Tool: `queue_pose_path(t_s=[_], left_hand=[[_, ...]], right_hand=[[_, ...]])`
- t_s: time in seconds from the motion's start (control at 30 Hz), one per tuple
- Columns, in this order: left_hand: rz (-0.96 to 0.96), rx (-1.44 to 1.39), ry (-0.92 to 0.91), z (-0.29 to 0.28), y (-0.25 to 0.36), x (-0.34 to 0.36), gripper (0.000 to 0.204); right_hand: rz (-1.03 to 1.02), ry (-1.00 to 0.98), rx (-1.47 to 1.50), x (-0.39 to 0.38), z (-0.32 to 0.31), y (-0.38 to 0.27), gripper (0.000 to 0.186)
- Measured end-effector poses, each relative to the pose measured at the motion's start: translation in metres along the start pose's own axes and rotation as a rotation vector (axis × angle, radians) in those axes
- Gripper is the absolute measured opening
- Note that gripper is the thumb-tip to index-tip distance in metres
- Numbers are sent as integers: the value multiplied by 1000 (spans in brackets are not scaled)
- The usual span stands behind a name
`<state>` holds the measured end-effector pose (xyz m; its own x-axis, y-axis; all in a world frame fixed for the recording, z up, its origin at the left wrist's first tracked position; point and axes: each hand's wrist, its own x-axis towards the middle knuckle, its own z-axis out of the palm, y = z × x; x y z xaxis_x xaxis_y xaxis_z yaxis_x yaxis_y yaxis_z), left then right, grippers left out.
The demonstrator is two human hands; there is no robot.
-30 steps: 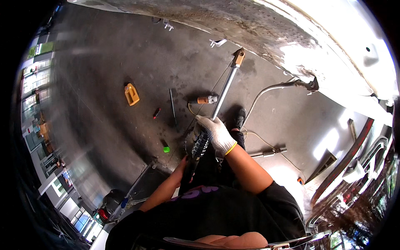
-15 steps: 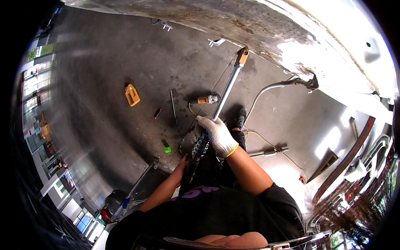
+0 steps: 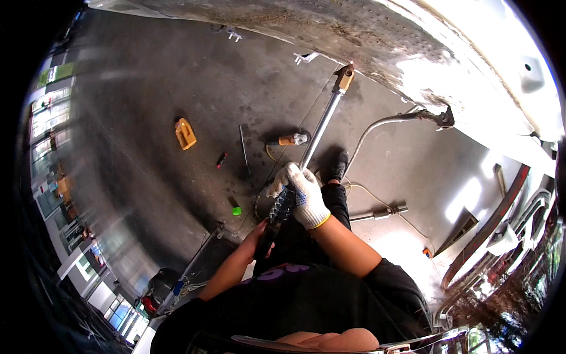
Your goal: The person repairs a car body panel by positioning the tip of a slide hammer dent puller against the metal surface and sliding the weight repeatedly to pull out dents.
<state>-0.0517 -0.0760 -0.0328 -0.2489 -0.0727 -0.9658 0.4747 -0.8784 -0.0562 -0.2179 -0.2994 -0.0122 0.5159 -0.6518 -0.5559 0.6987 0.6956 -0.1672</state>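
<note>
A long silver-shafted tool (image 3: 323, 131) with a copper-coloured head (image 3: 344, 78) slants up from my body to the lower edge of a worn vehicle body panel (image 3: 377, 47). A small pinkish bright spot shows where its tip meets that edge. My right hand (image 3: 306, 200), in a white knit glove with a yellow cuff, is closed round the tool near the lower end of the shaft. Below it my bare left hand (image 3: 254, 239) grips the black rear part; some of its fingers are hidden. A thick cable (image 3: 377, 127) leads to a dark clamp (image 3: 445, 117) at the panel's edge.
On the grey floor lie an orange angle grinder (image 3: 293, 139), a thin rod (image 3: 244, 148), a small red-and-black tool (image 3: 221, 160), a yellow container (image 3: 185, 134) and a green piece (image 3: 236, 210). A metal bar (image 3: 380, 215) and thin cord lie right of my foot (image 3: 339, 165).
My gloved right hand has shifted slightly left along the tool, its fingers curled differently. The tool's head has edged up against the panel, and a small bright spot has appeared at its tip.
</note>
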Motion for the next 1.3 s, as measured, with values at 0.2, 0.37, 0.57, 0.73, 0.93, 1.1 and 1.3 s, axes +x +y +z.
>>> queue_pose_path(t_s=[0.2, 0.37, 0.57, 0.73, 0.93, 1.1, 1.3], left_hand=[[59, 10, -21, 13, -18, 5, 61], [13, 111, 129, -11, -7, 25, 67], [217, 196, 140, -57, -80, 19, 70], [226, 127, 171, -47, -99, -8, 75], [109, 24, -3, 6, -18, -16, 79], [13, 19, 60, 47, 2, -32, 76], [-12, -55, -17, 40, 6, -39, 72]], right_hand=[[166, 97, -436, 9, 11, -44, 30], [-16, 104, -215, 77, 46, -130, 42], [513, 6, -480, -45, -61, 55, 35], [465, 121, -283, -45, -63, 46, 29], [299, 69, -242, -16, 8, -26, 31], [305, 45, -137, -14, 12, -36, 27], [307, 80, -113, -6, 19, -38, 25]])
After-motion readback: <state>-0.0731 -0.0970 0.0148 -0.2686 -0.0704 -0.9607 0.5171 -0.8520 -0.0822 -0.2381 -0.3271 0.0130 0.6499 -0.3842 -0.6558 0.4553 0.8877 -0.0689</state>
